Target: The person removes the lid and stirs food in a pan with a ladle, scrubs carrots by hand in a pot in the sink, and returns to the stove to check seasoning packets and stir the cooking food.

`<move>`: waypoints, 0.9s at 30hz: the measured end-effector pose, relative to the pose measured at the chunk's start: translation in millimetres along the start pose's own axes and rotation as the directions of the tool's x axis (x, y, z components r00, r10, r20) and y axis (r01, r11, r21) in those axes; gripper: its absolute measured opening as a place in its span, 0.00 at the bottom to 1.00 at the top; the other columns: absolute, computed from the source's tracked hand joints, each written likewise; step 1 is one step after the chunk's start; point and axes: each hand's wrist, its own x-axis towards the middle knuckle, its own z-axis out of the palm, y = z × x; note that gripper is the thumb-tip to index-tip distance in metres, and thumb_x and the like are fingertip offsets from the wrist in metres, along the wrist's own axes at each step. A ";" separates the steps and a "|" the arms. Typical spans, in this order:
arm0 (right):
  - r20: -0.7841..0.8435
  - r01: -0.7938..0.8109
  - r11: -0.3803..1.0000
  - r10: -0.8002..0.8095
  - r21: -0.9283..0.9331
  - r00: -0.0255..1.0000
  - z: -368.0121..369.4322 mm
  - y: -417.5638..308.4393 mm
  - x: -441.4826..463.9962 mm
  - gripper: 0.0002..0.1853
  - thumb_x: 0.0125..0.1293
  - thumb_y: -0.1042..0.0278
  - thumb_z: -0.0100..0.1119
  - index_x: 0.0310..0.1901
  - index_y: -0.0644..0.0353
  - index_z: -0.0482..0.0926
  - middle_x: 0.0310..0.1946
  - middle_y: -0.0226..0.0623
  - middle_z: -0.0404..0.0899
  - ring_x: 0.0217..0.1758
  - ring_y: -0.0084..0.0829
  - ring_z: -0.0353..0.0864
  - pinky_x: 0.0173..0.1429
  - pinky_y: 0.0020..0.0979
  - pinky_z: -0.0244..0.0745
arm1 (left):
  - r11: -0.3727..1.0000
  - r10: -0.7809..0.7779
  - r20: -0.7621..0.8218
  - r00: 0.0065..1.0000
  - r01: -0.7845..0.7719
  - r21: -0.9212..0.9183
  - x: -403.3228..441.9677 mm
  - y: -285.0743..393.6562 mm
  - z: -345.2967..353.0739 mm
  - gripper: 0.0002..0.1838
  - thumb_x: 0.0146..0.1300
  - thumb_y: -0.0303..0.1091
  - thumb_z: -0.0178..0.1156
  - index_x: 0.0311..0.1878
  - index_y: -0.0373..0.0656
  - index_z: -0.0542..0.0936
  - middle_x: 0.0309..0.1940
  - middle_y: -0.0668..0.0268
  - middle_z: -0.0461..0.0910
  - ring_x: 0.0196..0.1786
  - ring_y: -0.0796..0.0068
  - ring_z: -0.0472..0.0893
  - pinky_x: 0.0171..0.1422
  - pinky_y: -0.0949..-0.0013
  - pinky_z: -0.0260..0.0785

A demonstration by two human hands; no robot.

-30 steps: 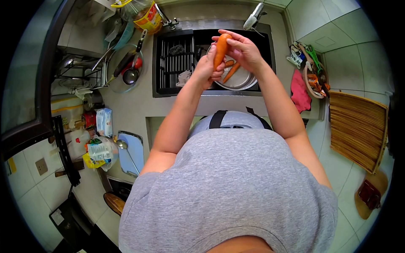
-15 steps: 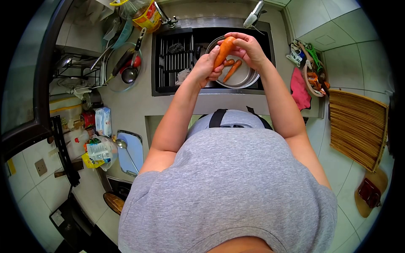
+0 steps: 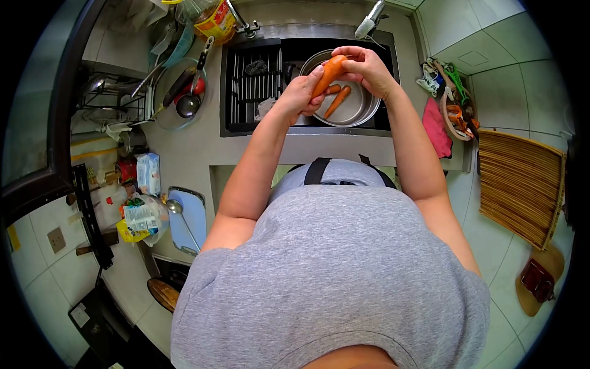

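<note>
Head view: above the steel pot (image 3: 361, 106), a carrot (image 3: 330, 72) slants from near left to far right, left hand (image 3: 299, 96) curled around its near end, right hand (image 3: 367, 70) fingers pinching its far end.

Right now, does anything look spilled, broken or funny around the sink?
Nothing stands out. The carrot in the left hand, touched by the right hand, shows no break, other carrots lie in the pot in the sink, and I see no spill.

Thick orange carrot (image 3: 330, 74), tilted, held in fingers (image 3: 351, 51) over metal pot (image 3: 361, 101)
</note>
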 end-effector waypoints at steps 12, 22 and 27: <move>0.080 0.036 0.999 -0.037 0.016 0.996 -2.0 0.8 -8.4 0.18 0.63 0.76 0.57 0.55 0.70 0.77 0.51 0.44 0.79 0.54 0.35 0.82 0.61 0.38 0.81 | 0.999 -0.017 0.030 0.999 0.018 -0.035 -2.8 -2.9 -2.1 0.30 0.75 0.62 0.42 0.36 0.41 0.74 0.13 0.77 0.60 0.11 0.87 0.51 0.14 0.79 0.41; 0.044 -0.019 0.994 0.014 0.110 0.999 -7.7 1.3 -14.8 0.17 0.66 0.73 0.57 0.55 0.70 0.78 0.50 0.47 0.81 0.52 0.35 0.84 0.58 0.35 0.83 | 1.000 -0.013 0.121 0.993 0.016 -0.021 -2.0 -5.6 -3.9 0.30 0.75 0.62 0.41 0.38 0.40 0.74 0.13 0.78 0.60 0.11 0.88 0.51 0.13 0.81 0.41; 0.092 -0.004 0.990 -0.010 0.143 0.996 -8.9 0.9 -17.7 0.17 0.66 0.71 0.58 0.54 0.70 0.78 0.49 0.46 0.81 0.51 0.35 0.85 0.57 0.35 0.84 | 1.000 -0.011 0.118 0.993 0.012 -0.001 -6.9 -3.4 -1.5 0.30 0.75 0.62 0.42 0.38 0.40 0.74 0.13 0.78 0.60 0.10 0.88 0.51 0.12 0.81 0.41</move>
